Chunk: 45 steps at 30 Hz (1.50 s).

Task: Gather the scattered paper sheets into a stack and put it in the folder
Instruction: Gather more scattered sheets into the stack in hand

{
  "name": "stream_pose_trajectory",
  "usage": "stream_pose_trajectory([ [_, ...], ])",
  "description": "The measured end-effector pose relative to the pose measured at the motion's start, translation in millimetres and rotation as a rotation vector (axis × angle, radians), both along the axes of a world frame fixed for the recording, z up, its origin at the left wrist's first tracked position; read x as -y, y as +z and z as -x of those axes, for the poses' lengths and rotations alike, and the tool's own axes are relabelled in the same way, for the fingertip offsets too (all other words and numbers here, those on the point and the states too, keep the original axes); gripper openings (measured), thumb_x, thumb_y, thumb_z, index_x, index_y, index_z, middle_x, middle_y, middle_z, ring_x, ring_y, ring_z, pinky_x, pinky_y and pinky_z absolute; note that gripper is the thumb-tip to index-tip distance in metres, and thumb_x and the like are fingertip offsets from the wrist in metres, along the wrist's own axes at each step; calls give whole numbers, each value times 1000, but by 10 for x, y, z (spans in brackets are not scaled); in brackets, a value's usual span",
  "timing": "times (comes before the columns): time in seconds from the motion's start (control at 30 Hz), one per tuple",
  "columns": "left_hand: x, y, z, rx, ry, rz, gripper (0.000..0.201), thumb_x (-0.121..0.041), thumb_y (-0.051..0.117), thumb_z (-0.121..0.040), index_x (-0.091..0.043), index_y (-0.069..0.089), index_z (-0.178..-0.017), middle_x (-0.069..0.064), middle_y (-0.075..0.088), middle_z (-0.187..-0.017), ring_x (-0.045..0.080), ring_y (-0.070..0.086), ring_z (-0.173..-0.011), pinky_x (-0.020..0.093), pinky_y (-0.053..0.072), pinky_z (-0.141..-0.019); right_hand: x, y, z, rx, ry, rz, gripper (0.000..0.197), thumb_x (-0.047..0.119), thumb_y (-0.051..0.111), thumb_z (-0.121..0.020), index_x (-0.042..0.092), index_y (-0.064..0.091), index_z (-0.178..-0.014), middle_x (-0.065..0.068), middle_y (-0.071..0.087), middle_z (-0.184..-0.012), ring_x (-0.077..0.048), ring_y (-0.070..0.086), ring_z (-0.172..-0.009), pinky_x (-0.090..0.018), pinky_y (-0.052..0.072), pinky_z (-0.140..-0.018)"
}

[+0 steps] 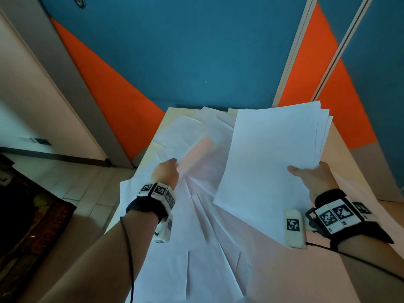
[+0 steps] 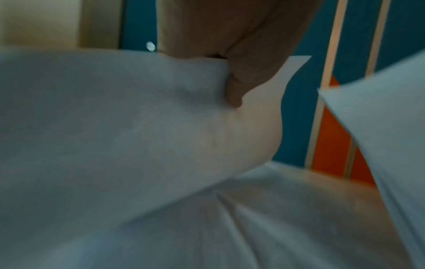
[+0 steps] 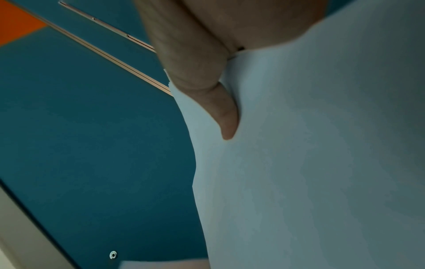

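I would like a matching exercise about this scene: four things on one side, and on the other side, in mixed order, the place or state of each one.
Things:
1. right hand
2. left hand
3. loose sheets
4. wall

Places or states:
A. blue and orange, behind the table
B. lifts one curling sheet by its edge
C. lie fanned out on the table
D. holds the gathered stack of paper above the table

Pairs: 1-D, 2-B, 3-C, 4-A
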<state>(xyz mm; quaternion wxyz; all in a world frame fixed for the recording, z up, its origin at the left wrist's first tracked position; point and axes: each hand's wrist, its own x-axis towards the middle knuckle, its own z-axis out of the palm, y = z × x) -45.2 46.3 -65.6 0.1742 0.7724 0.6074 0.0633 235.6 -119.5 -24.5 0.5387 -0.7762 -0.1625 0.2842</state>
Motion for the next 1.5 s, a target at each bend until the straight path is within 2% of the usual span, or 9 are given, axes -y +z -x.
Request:
stream_pose_trajectory([
  [0.23,-79,358,540,786,488,229,36,-12,52,-93,7,52,-123,25,58,-122,30,58,-104,38,47,-89,-102,178,220,-25,92,-32,36,2,64,-85,-5,50,-118,-7,50,-108,-16,43,-99,-25,31,-88],
  [0.33,66,178,768,708,643,331,40,-20,49,-96,1,45,-130,17,55,-131,32,55,-119,33,45,-98,-159,150,253,-40,127,-26,33,4,66,-84,-3,51,-113,-7,51,-111,-18,45,-101,-26,31,-87],
  [0.43,259,-102,954,526,727,396,43,-20,52,-94,2,45,-131,19,53,-133,31,51,-124,25,44,-83,-196,154,331,-27,161,-35,48,4,66,-84,-5,44,-126,-7,51,-111,-19,46,-102,-27,32,-87],
  [0.6,543,-504,1129,108,763,411,46,-32,60,-86,-5,54,-123,18,41,-141,34,38,-129,42,36,-106,-260,93,400,0,199,-16,45,4,69,-81,-7,50,-121,-12,58,-117,-24,53,-103,-30,38,-90],
  [0.8,581,-571,1189,-73,727,421,32,-32,63,-83,-13,63,-109,16,34,-136,34,34,-124,42,34,-103,-306,67,512,50,250,-9,37,0,67,-82,-8,55,-116,-19,61,-116,-31,58,-106,-38,43,-95],
  [1.1,421,-531,1261,-68,638,479,49,-26,66,-81,-13,51,-126,14,41,-140,31,38,-130,40,33,-107,-296,4,556,49,256,40,42,6,70,-81,-8,53,-117,-17,61,-117,-31,57,-109,-41,42,-101],
  [1.23,415,-557,1230,162,625,325,50,1,53,-84,-8,43,-132,19,59,-120,33,59,-103,35,50,-78,-301,23,558,65,250,36,38,4,68,-82,-7,53,-116,-15,60,-113,-28,55,-106,-34,40,-94],
  [1.37,474,-445,1192,456,714,182,61,6,55,-82,-11,31,-135,11,58,-86,23,53,-68,33,47,-63,-296,27,537,74,247,42,40,5,70,-81,-7,54,-116,-13,60,-116,-28,56,-107,-37,41,-99],
  [1.5,416,-123,1186,395,526,160,36,-10,54,-91,2,54,-126,23,62,-118,36,57,-110,37,46,-87,-288,31,527,64,237,41,43,5,70,-81,-6,51,-117,-11,58,-113,-28,54,-108,-37,40,-98],
])
